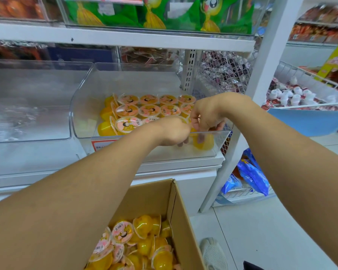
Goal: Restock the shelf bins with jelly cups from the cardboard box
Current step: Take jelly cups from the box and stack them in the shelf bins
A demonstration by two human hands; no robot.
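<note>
A small translucent yellow plastic jelly cup (203,142) sits at the front right corner of a clear, smooth-walled plastic shelf bin (82,106), seen through the wall. The right hand (207,114) reaches down from above, its fingers curled round the cup. The left hand (173,133), fingers bent, sits just beside it; whether it holds anything cannot be told. Rows of foil-lidded cups (147,110) fill the bin behind. Below, an open brown cardboard box (164,193) holds more.
</note>
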